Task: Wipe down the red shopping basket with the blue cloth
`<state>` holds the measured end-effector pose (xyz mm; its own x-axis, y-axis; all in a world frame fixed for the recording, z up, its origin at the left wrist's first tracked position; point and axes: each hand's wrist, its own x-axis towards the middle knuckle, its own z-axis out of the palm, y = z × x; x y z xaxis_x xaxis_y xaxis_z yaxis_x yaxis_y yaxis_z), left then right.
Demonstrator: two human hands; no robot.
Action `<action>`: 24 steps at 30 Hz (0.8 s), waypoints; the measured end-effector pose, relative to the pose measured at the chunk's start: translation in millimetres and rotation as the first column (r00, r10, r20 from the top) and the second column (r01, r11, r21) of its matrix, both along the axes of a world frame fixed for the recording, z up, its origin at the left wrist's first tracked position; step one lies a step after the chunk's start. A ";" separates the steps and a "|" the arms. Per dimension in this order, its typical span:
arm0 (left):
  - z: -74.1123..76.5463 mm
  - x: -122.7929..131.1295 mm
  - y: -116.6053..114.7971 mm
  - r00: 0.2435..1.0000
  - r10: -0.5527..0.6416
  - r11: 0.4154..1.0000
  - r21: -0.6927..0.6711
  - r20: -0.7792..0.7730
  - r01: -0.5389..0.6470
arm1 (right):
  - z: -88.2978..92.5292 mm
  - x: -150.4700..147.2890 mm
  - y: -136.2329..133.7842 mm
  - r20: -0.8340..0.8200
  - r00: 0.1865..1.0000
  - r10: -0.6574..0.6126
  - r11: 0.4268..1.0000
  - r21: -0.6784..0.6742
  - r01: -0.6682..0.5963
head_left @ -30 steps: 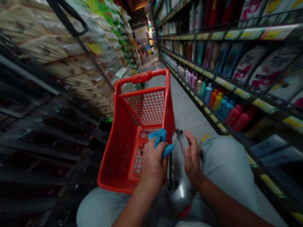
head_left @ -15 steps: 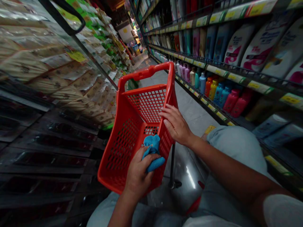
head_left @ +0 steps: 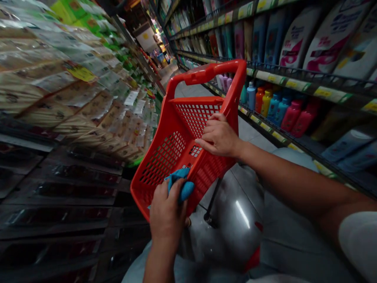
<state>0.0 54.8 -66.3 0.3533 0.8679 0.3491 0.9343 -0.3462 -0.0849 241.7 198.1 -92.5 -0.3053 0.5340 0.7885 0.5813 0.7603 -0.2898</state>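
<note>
A red plastic shopping basket (head_left: 165, 165) stands tilted in front of me in a shop aisle, its handle (head_left: 206, 74) raised at the far end. My left hand (head_left: 166, 214) is closed round a blue cloth (head_left: 181, 184) and presses it against the basket's near rim. My right hand (head_left: 218, 135) grips the basket's right side wall, fingers curled over its edge. My knees in light trousers show at the bottom of the view.
Shelves of coloured bottles (head_left: 273, 108) run along the right. Packets of goods (head_left: 88, 106) fill the shelves on the left. A shiny metal object (head_left: 235, 220) and a dark rod (head_left: 210, 202) sit below the basket. The tiled aisle floor (head_left: 250, 133) stretches ahead.
My right hand went from open in the air to gripping the basket's right wall. The basket has tipped and lifted to the right. My left hand kept the cloth at the near rim.
</note>
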 end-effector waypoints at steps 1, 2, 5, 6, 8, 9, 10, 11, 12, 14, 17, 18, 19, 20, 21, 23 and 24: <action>-4.5 13.9 7.4 1.000 0.025 0.999 0.039 -0.004 -0.025 | -1.9 -2.7 2.1 -0.016 1.000 -0.024 1.000 0.011 0.024; -10.3 28.9 14.5 0.999 0.049 0.995 0.082 -0.004 -0.049 | -4.3 -5.2 3.4 -0.037 0.998 -0.049 0.999 0.021 0.050; -30.2 66.1 28.2 0.999 0.051 0.979 0.200 -0.004 -0.050 | -11.6 -7.8 4.8 -0.076 0.992 -0.099 0.994 0.036 0.102; -36.0 71.3 28.8 0.999 0.038 0.973 0.227 -0.004 -0.036 | -13.3 -6.9 5.1 -0.074 0.992 -0.105 0.993 0.038 0.108; -44.7 66.8 22.2 1.000 0.025 0.961 0.276 0.004 -0.025 | -15.1 -3.6 5.6 -0.046 0.992 -0.118 0.992 0.040 0.120; -47.9 57.6 14.9 0.999 0.032 0.954 0.298 0.007 -0.033 | -15.3 -1.8 5.9 -0.026 0.991 -0.132 0.990 0.042 0.133; -50.9 44.9 5.6 0.999 0.048 0.945 0.324 0.011 -0.049 | -15.3 -0.4 6.1 -0.004 0.988 -0.152 0.987 0.044 0.152; -53.8 29.9 -5.1 0.997 0.079 0.934 0.348 0.022 -0.081 | -15.1 0.7 6.2 0.018 0.984 -0.175 0.984 0.044 0.174; -56.9 14.0 -16.1 0.994 0.108 0.928 0.355 0.028 -0.111 | -14.7 1.1 6.1 0.040 0.979 -0.200 0.979 0.046 0.198; -64.1 -14.8 -35.5 0.976 0.204 0.918 0.333 0.075 -0.217 | -13.7 0.6 6.0 0.073 0.968 -0.241 0.970 0.046 0.238; -77.8 -34.8 -47.8 0.883 0.394 0.869 0.211 0.253 -0.448 | -11.7 -2.7 6.7 0.076 0.963 -0.260 0.966 0.029 0.259; -83.0 -33.9 -46.7 0.829 0.440 0.837 0.178 0.345 -0.518 | -11.0 -4.0 7.2 0.068 0.963 -0.259 0.966 0.020 0.258; -88.2 -30.0 -43.6 0.770 0.467 0.803 0.155 0.435 -0.575 | -10.4 -5.3 7.8 0.060 0.964 -0.258 0.966 0.012 0.257; -93.3 -24.1 -39.0 0.718 0.475 0.775 0.145 0.509 -0.615 | -10.0 -6.4 8.7 0.052 0.965 -0.256 0.967 0.007 0.256; -97.8 -17.3 -33.6 0.684 0.469 0.756 0.147 0.558 -0.638 | -9.7 -7.4 9.9 0.043 0.966 -0.256 0.967 0.001 0.256; -105.0 -4.6 -23.0 0.662 0.451 0.740 0.163 0.599 -0.652 | -9.8 -8.5 13.5 0.026 0.967 -0.255 0.967 -0.010 0.255; -107.4 0.1 -18.7 0.663 0.445 0.741 0.167 0.602 -0.650 | -10.2 -8.5 15.7 0.017 0.966 -0.257 0.966 -0.017 0.257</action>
<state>0.1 36.1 -173.7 -0.4597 0.6253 0.6306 0.8758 0.2015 0.4386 233.2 213.8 -102.6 -0.1677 0.6111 0.7736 0.7607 0.5794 -0.2927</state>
